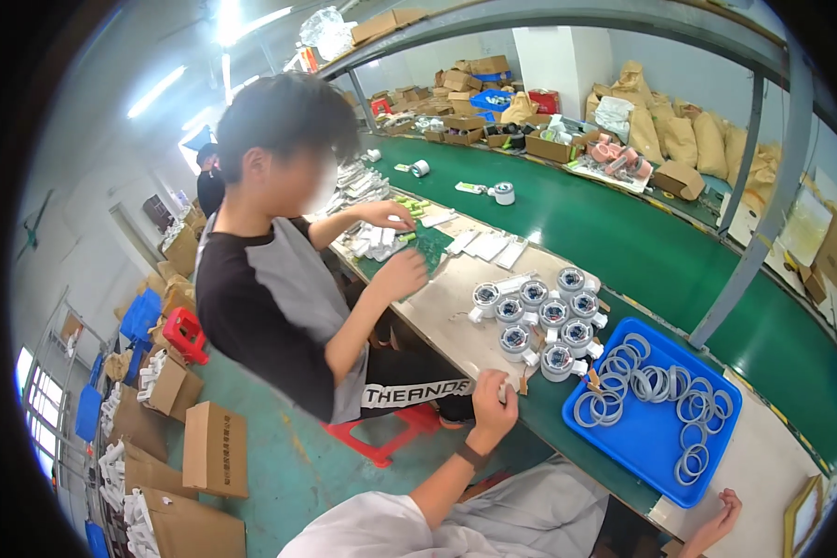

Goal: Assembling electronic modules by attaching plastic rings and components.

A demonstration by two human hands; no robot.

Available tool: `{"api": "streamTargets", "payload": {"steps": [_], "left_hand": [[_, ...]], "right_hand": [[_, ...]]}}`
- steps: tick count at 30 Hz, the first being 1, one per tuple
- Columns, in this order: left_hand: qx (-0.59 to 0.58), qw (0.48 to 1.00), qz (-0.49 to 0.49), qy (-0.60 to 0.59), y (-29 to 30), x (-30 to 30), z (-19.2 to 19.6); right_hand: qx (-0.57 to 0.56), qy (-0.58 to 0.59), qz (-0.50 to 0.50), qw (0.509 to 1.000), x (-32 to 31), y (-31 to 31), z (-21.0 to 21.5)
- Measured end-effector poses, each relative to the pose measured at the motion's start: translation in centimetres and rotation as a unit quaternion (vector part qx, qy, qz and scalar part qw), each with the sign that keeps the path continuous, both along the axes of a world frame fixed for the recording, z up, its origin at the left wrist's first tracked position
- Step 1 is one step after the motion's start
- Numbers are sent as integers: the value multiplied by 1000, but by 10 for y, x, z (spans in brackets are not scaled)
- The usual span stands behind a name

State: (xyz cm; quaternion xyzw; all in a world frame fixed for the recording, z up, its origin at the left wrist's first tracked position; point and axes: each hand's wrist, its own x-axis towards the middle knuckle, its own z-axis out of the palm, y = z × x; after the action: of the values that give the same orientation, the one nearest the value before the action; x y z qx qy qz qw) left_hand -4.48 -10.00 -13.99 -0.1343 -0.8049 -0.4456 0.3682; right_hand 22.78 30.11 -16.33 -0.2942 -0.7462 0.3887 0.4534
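- The left hand (493,402) is raised at the near edge of the workbench (456,321), fingers curled shut around a small pale part (505,391) that shows only as a sliver at the fingertips.
- The part is too hidden by the fingers to tell which way it points or how its long axis lies; it looks whitish, the same colour as the housings beside it.
- Just beyond the hand, near the bench edge, stands a cluster of round white housings (539,316), each upright with its open face up and a dark centre, set in rows running away from the near edge.
- A blue tray (642,437) lies to the right of the cluster, one corner towards the near edge, with flat grey-white rings (665,386) strewn loose over its floor, some overlapping.
- The right hand (721,516) rests low at the near edge, beside the tray's near corner, fingers bent and loosely apart, holding nothing that can be seen.
- A co-worker (270,279) sits on a red stool (386,437) at the left side of the bench, both hands over a stack of white pieces (381,242) further along.
- The green conveyor belt (604,223) runs behind the bench; a grey slanted post (753,232) crosses in front of it, right of the tray.
- Cardboard boxes (214,451) stand on the floor at the left.
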Motion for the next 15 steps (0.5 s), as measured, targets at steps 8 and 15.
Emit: {"api": "streamTargets", "payload": {"steps": [8,15], "left_hand": [[-22,982,-162,92,57,29,10],[-58,984,-148,84,72,25,-5]], "right_hand": [[-39,-10,-3,999,-2,-6,-5],[-21,5,-29,999,-6,-14,1]]}}
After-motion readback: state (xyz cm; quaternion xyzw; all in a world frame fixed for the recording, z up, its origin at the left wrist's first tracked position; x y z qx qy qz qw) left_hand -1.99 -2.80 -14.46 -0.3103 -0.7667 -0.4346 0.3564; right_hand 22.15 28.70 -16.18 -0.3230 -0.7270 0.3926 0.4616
